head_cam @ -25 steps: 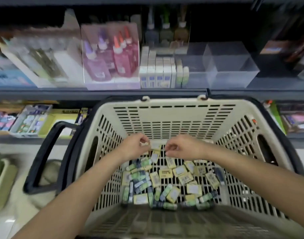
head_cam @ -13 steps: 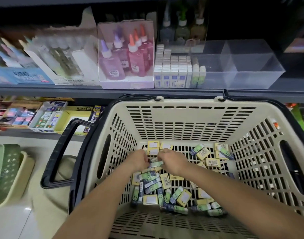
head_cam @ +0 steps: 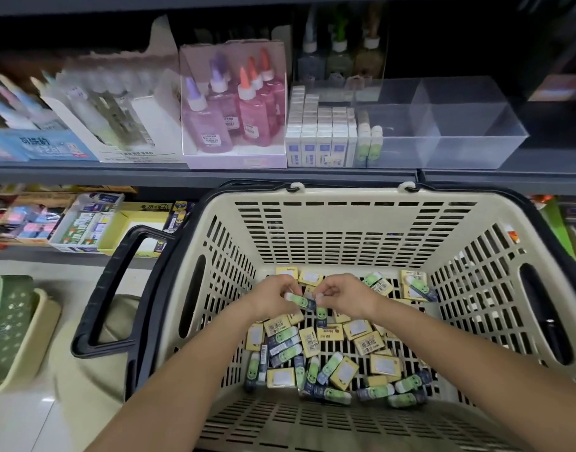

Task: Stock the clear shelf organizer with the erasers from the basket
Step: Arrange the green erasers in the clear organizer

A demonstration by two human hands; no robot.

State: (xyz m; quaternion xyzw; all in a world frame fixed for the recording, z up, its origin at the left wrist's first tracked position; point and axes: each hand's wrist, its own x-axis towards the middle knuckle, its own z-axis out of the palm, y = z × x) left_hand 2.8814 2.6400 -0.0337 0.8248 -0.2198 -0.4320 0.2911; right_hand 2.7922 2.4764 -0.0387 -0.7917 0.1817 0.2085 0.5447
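The dark metal shelf (head_cam: 202,176) is cut off at both sides, and the goods at its left end are blurred. Chinese characters are printed on a blue carton (head_cam: 42,146) there but cannot be read with certainty.

Below it, the beige slotted basket (head_cam: 361,223) with black handles fills the lower view; its near edge is cropped.

On the shelf above the basket stands the clear shelf organizer (head_cam: 459,125). Its right compartments are seen through, while its left end is filled with white boxed erasers (head_cam: 319,138) bearing blue labels too small to read, and a few green ones (head_cam: 370,145) just beside them.

To the left, a pink display box (head_cam: 234,158) of glitter glue bottles carries price stickers that cannot be made out.

"2B" is printed on a yellow carton (head_cam: 146,208) on the lower shelf.

The loose erasers (head_cam: 329,353), yellow-sleeved with barcode labels and green with smiling faces, are heaped on the basket floor.

Both hands are lowered into the basket with fingers curled. A green eraser (head_cam: 299,301) is pinched at its pale end by the left hand (head_cam: 270,298) and at its dark end by the right hand (head_cam: 345,295). A second green piece (head_cam: 321,313) is seen just under the right fingers; whether it is held cannot be told.
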